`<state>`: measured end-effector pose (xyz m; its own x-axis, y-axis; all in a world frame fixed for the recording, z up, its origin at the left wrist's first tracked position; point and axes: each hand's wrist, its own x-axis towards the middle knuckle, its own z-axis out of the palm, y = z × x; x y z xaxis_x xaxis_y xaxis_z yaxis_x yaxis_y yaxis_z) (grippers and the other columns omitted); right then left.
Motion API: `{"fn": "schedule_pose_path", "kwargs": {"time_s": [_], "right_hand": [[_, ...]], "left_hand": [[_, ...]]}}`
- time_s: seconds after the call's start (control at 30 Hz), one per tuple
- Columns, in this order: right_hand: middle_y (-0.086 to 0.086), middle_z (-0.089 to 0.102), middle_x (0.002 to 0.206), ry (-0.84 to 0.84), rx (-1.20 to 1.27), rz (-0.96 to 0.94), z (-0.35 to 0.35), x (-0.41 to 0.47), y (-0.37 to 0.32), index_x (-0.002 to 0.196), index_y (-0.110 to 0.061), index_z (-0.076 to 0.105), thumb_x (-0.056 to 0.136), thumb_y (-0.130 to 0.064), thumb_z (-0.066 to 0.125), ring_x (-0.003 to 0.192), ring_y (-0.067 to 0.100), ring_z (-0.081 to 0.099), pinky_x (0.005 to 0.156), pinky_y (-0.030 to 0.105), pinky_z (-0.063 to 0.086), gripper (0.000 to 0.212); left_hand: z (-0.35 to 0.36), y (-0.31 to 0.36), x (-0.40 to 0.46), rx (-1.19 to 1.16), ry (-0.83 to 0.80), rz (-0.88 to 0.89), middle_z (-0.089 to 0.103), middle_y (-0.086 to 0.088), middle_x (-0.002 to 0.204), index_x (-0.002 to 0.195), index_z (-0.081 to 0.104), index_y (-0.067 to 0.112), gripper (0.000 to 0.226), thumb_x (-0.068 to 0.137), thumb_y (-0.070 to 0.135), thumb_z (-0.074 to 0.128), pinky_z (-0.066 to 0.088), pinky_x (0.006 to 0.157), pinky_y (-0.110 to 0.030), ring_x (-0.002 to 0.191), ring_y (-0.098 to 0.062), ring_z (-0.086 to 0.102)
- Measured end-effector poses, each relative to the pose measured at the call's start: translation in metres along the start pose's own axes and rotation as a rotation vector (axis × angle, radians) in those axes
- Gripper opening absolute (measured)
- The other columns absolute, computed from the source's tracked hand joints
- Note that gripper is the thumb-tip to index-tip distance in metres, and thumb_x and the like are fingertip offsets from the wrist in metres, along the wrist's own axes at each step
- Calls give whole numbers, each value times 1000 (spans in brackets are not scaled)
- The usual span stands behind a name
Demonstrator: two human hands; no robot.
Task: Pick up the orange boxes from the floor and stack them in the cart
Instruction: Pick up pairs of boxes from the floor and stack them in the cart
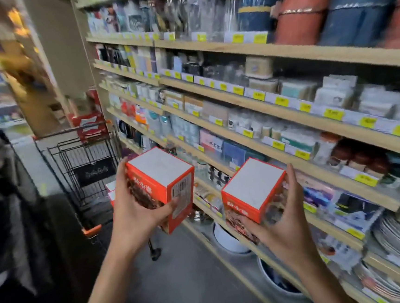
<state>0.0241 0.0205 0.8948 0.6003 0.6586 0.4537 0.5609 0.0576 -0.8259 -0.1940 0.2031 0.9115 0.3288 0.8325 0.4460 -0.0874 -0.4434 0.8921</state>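
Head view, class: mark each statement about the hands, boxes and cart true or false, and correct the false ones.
1. Each hand holds one orange box. True: the left hand grips the left box, and the right hand grips the right box.
2. The boxes touch each other. False: they are apart.
3. The cart stands to the right of the shelves. False: it stands left of the shelves.
4. The left box shows a barcode. True.

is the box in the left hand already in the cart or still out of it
Out of it. The left hand grips the orange box in the air, short of the cart ahead.
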Motion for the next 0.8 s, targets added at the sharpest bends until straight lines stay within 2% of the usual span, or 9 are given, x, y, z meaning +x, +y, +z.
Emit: {"fn": "schedule_pose_path", "kwargs": {"time_s": [0.1,0.2,0.27,0.37,0.43,0.6,0.8], "right_hand": [[-16,27,153,-83,-3,-16,49,17,2,157,-48,4,54,-46,97,141,10,39,112,49,42,139],[-25,26,149,-154,31,-53,92,31,7,154,-52,7,59,-34,97,141,1,36,115,47,39,133],[-23,25,152,-212,65,-57,115,43,11,155,-49,9,57,-44,96,142,1,35,115,48,39,132],[-13,26,154,-270,113,-46,147,66,24,156,-44,12,48,-60,90,142,9,40,114,49,40,134],[-10,27,156,-307,177,-38,166,85,34,156,-43,14,47,-62,92,142,8,39,113,51,41,135],[-4,35,154,-396,277,-68,210,144,65,155,-40,17,48,-63,93,139,12,45,112,51,42,134],[-4,32,156,-493,293,-99,242,219,100,156,-37,17,49,-73,87,142,14,41,114,50,40,133]], "left_hand": [[-38,-27,9,20,63,-47,49,16,140,152,24,32,124,53,14,97,44,111,-33,129,2,51],[-66,-51,17,56,121,-86,50,15,140,149,26,40,124,50,26,98,43,112,-41,131,-3,51],[-80,-65,22,98,148,-102,51,16,138,146,27,45,119,51,27,97,44,112,-42,131,-6,51],[-93,-82,33,141,196,-131,52,6,141,146,27,44,121,48,28,96,44,111,-46,132,-12,52],[-96,-90,41,171,218,-133,51,4,142,146,26,45,121,48,28,95,44,112,-45,132,-11,51],[-90,-114,76,226,272,-176,48,0,145,152,22,36,129,45,37,95,47,108,-47,133,-12,52],[-72,-146,123,300,369,-244,49,-3,143,151,22,42,132,43,36,98,45,110,-49,131,-16,54]]}}
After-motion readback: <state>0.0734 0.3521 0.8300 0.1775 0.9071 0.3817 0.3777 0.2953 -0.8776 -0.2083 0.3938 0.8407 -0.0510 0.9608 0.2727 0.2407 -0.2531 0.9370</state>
